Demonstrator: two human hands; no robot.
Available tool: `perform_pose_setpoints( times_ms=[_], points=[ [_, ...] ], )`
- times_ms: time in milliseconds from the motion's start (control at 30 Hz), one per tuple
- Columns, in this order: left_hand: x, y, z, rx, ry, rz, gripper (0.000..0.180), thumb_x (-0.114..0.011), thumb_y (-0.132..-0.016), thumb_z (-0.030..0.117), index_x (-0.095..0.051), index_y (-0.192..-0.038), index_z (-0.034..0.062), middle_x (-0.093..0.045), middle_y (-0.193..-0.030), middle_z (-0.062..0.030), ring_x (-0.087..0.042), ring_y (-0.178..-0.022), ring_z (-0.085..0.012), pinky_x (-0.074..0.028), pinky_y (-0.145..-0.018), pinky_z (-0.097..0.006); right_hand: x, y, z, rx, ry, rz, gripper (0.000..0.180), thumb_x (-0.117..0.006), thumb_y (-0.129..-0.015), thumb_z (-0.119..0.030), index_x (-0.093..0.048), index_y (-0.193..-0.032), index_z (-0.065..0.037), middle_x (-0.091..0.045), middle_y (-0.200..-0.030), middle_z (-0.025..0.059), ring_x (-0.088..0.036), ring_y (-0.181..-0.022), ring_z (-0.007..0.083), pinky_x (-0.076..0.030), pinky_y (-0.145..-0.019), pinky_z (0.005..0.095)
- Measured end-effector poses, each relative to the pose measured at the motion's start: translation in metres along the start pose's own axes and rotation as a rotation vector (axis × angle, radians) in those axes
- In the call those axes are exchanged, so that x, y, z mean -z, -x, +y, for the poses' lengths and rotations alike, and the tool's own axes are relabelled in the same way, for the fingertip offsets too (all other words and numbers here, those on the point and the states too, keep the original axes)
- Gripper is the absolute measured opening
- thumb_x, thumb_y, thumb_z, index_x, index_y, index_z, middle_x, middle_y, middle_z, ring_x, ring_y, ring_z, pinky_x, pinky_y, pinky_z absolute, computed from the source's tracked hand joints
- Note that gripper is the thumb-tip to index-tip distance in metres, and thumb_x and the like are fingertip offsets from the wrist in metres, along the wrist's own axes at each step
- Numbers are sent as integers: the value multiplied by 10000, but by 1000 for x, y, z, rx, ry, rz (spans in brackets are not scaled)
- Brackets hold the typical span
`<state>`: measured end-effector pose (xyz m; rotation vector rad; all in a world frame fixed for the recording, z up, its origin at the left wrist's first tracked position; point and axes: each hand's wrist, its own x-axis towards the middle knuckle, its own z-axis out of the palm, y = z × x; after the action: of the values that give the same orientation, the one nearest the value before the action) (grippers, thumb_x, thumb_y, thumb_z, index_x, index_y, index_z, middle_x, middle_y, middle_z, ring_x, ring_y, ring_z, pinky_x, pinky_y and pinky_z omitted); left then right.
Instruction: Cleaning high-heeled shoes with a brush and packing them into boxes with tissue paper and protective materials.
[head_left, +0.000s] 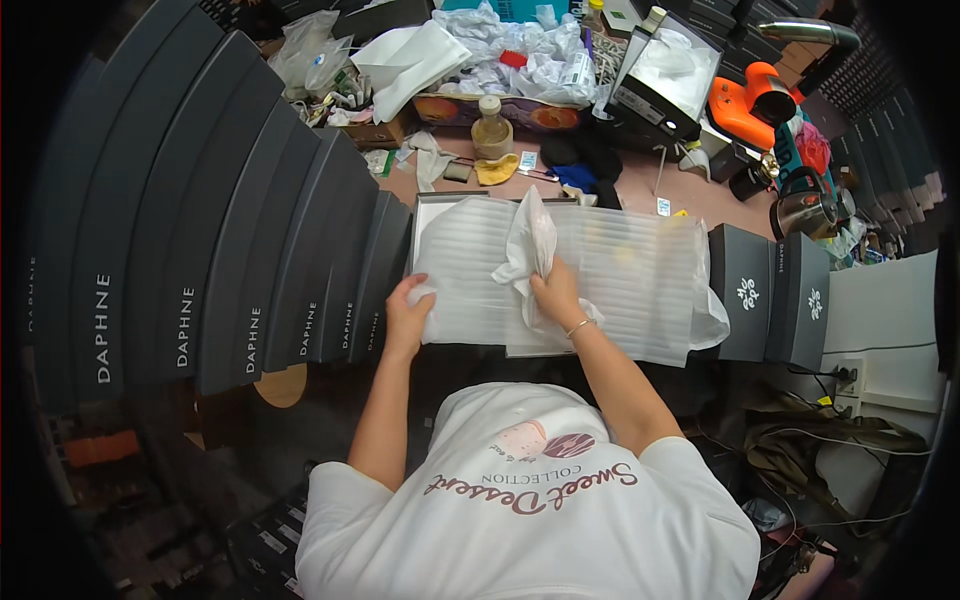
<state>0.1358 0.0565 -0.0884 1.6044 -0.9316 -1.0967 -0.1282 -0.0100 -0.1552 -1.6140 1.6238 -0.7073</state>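
Note:
Translucent white foam sheets (625, 270) lie spread across the middle of the table. Beneath their left end shows the rim of an open box (428, 207). My left hand (408, 312) is closed on the left edge of the foam sheet, fingers curled over it. Held up above the sheets is a crumpled bundle of white tissue paper (532, 235), pinched in my right hand (556, 294); whether anything is wrapped inside it I cannot tell. More thin white wrapping (710, 318) sticks out at the foam's right end.
Tall stacks of dark grey boxes (235, 220) rise at my left. Two dark boxes (742, 290) stand right of the foam. Behind are a glue-coloured bottle (490, 130), yellow cloth (497, 170), a carton of crumpled paper (520, 60), an orange tool (745, 105) and a metal kettle (803, 213).

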Motion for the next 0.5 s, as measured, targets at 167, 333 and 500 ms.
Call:
perform_pose_setpoints(
  times_ms=[167,333,500],
  points=[
    [-33,14,-15,112,152,-20,376,-602,-829,3,-558,-1201,-16,-593,-1100,-76,-548,-985,-132,-438,-868,-249,-28,-1,20,27,147,125,524,-605,-773,-174,-453,-1213,68,-520,-1172,298,-533,-1058,424,-428,-907,457],
    [-21,10,-15,122,289,-55,406,-611,-847,27,-519,-1240,-22,-569,-1137,-89,-536,-1003,-123,-442,-872,-249,66,17,-70,-198,-171,-109,483,-594,-790,-180,-482,-1184,76,-595,-1045,281,-601,-956,386,-460,-857,458],
    [-20,24,26,33,114,-169,401,-625,-831,-5,-533,-1221,-16,-580,-1124,-90,-556,-958,-118,-468,-847,-250,-14,29,-14,-116,84,-40,430,-592,-789,-191,-525,-1155,25,-622,-1001,266,-599,-950,422,-483,-805,449]
  ],
)
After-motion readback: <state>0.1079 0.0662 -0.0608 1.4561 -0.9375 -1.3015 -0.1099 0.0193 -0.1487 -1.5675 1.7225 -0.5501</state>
